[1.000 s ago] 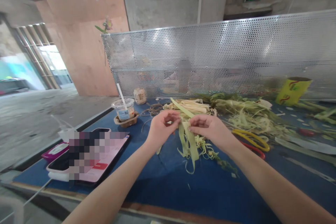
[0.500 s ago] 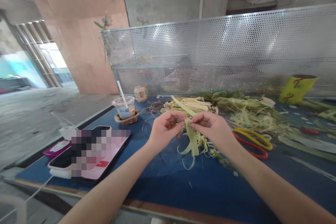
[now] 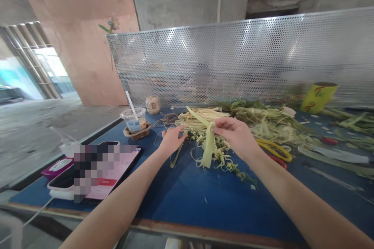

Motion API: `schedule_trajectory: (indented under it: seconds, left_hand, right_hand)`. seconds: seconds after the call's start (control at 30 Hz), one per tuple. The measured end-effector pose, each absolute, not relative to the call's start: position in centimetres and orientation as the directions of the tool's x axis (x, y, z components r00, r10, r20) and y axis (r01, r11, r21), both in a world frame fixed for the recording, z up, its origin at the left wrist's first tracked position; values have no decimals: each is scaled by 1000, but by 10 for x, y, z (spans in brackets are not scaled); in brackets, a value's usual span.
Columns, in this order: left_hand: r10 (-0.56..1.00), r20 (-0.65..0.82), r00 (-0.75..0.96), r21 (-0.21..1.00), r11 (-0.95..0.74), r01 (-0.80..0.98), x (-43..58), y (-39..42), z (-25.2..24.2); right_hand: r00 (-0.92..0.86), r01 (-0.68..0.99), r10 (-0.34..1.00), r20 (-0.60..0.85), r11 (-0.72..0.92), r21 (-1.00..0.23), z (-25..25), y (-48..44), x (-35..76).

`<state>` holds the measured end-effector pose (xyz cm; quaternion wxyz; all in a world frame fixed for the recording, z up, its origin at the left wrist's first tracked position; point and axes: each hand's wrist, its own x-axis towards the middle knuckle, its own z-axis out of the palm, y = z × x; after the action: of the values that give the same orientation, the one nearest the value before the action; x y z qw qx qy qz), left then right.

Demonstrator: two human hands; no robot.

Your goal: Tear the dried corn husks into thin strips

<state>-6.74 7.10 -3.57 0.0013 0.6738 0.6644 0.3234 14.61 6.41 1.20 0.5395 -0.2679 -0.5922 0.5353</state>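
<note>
Over the blue table mat (image 3: 187, 198), we are pinching the top of a bunch of pale leaf strips (image 3: 208, 148) in the closed fingers of our right hand (image 3: 237, 137), seemingly so its loose ends are hanging together. Our left hand (image 3: 172, 140) is curling loosely around one stray strip (image 3: 176, 155) beside it, apparently holding it apart.

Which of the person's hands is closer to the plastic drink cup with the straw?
Left. The left hand is a little to the right of the cup; the right hand is farther right, pinching pale leaf strips.
</note>
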Motion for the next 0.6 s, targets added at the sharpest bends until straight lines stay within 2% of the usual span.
schedule_trajectory:
  seconds: [0.1,0.27,0.37,0.4,0.47,0.6]
  left_hand:
    - [899,426,-100,442,-110,890,-65,73,-38]
    - [885,454,-102,497,-157,854,-66,71,-26]
    - [839,526,-139,537,-201,819,-62,60,-9]
    - [798,574,-185,593,-249,766,-59,55,-4]
    - [734,630,-252,662,-339,668,-49,45,4]
    - [776,604,-180,714,-428,554,-26,28,3]
  right_hand:
    - [-318,-400,875,365,225,-889,16,64,148]
    - [-402,-424,834,378,196,-884,22,69,157]
    - [-387,-496,839,382,160,-854,23,72,162]
    - [-387,-512,843,373,140,-847,22,72,163]
    - [-436,-503,837,330,77,-861,20,70,160]
    - [-568,-431,790,233,-43,-902,9,62,143]
